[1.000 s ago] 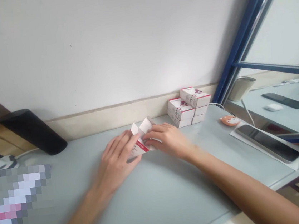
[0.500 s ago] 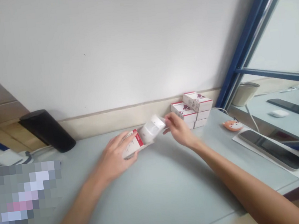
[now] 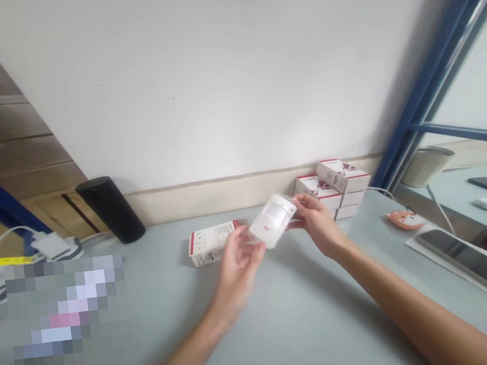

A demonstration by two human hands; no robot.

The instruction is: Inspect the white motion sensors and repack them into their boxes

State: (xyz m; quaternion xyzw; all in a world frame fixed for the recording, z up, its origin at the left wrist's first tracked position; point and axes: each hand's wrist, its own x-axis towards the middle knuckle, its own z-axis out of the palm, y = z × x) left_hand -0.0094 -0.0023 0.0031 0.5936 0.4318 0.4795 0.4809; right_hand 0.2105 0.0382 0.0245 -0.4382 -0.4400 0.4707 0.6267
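Observation:
A white motion detector (image 3: 269, 221) in a clear plastic wrapper is held tilted above the table. My right hand (image 3: 316, 221) pinches its upper right end between thumb and fingers. At its lower left end is my left hand (image 3: 238, 271), a little blurred, with the thumb on the near edge and the fingers curled behind. Left of the detector, a white and red carton (image 3: 210, 246) lies on the table, partly covered by my left hand. Behind my right hand, several similar cartons (image 3: 344, 183) are stacked against the wall.
A black cylinder (image 3: 110, 209) stands at the back left, near a white charger with cables (image 3: 52, 245). On the right are an orange animal-faced item (image 3: 405, 220) and a long dark device (image 3: 477, 264) on white paper. A blue-framed mirror (image 3: 477, 115) bounds the right side.
The motion detector has come fully out of the carton. My left hand has let go of the carton, now lying on the table, and moved right to the detector.

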